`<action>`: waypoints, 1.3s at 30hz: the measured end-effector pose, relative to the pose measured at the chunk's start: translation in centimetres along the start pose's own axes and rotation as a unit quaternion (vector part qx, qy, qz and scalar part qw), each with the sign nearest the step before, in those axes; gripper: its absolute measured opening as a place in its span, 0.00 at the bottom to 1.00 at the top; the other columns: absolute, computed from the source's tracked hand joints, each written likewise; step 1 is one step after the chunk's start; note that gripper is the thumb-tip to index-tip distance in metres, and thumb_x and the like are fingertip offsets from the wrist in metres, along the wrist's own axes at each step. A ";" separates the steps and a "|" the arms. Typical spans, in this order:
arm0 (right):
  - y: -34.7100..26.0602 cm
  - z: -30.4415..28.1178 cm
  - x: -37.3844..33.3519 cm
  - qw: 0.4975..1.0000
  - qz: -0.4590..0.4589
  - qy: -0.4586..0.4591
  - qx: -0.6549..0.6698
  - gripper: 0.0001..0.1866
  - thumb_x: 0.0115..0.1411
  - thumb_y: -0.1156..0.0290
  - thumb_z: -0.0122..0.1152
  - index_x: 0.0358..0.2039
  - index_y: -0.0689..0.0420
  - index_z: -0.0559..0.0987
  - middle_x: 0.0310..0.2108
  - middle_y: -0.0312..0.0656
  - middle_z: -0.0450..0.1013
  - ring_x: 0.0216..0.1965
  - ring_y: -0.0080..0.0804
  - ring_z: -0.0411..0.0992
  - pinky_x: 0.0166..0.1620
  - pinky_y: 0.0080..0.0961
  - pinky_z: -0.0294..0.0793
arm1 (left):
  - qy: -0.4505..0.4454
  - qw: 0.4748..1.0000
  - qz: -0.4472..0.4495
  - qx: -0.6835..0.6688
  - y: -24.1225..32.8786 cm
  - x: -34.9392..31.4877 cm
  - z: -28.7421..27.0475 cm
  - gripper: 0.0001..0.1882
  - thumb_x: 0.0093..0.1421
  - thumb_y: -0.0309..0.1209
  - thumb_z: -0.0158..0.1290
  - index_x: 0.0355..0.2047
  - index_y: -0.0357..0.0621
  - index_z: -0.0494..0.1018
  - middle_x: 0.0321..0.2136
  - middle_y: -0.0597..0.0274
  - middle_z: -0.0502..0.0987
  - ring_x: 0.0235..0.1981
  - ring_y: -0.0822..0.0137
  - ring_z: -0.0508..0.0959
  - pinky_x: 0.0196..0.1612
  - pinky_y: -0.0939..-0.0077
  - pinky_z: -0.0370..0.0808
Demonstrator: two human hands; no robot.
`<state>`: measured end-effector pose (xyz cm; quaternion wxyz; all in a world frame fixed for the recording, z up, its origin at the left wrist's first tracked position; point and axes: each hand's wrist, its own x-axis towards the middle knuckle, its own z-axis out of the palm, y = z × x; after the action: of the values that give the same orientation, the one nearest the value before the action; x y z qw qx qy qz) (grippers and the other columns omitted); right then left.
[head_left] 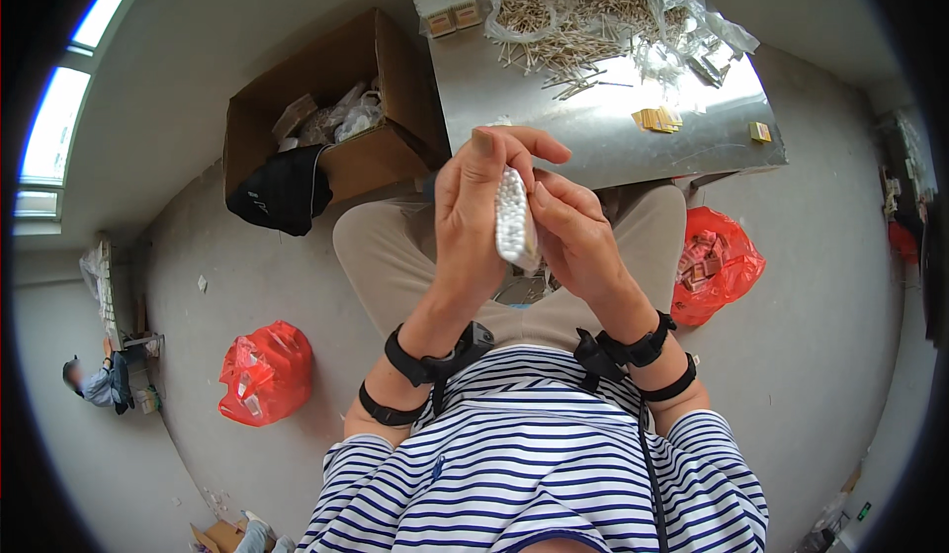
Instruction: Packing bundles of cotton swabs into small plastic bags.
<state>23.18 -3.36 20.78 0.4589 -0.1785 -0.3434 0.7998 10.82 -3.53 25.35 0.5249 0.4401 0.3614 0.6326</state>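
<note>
Above my lap I hold a flat bundle of cotton swabs (512,215), its white tips packed tightly together and facing up toward me. It seems to be in a clear plastic bag, though my hands cover much of it. My left hand (469,219) grips the bundle's left side, thumb up and fingers curved over the far end. On the right side, my right hand (578,235) is closed around it, with the thumb near the tips. Just beyond my hands is the metal table (534,138), with loose wooden-stick swabs (554,44) heaped at its back.
Yellow cards (657,120) and a small yellow box (759,133) lie on the table. An open carton (395,143) with a black cloth (282,192) stands left of it. Red bags (265,373) sit on the floor at both sides. Another person (99,385) is far left.
</note>
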 end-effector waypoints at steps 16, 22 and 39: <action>-0.9 3.6 2.9 0.969 -0.104 0.155 -0.160 0.30 0.72 0.56 0.43 0.68 0.59 0.57 0.56 0.44 0.66 0.58 0.27 0.64 0.59 0.23 0.64 | 0.042 0.992 0.057 -0.105 -1.6 1.0 1.6 0.24 0.73 0.49 0.38 0.40 0.40 0.71 0.54 0.57 0.71 0.44 0.71 0.69 0.50 0.76 0.67; -0.9 3.5 2.7 0.948 -0.132 0.149 -0.247 0.30 0.70 0.61 0.45 0.68 0.59 0.57 0.51 0.46 0.67 0.51 0.32 0.66 0.56 0.26 0.65 | 0.016 0.991 0.078 0.107 -2.2 0.6 1.1 0.37 0.70 0.58 0.34 0.65 0.40 0.58 0.66 0.60 0.58 0.55 0.68 0.65 0.61 0.73 0.60; -0.1 1.9 3.6 0.928 -0.139 0.177 -0.298 0.30 0.71 0.57 0.44 0.69 0.57 0.57 0.58 0.40 0.66 0.59 0.30 0.64 0.62 0.25 0.59 | 0.013 0.998 0.044 0.034 -3.9 1.3 1.2 0.39 0.71 0.57 0.33 0.69 0.38 0.50 0.66 0.50 0.57 0.59 0.62 0.67 0.63 0.68 0.62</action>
<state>20.26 -1.02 22.22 0.5440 -0.3964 -0.5009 0.5441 13.22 -1.51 22.38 0.4763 0.4650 0.3700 0.6481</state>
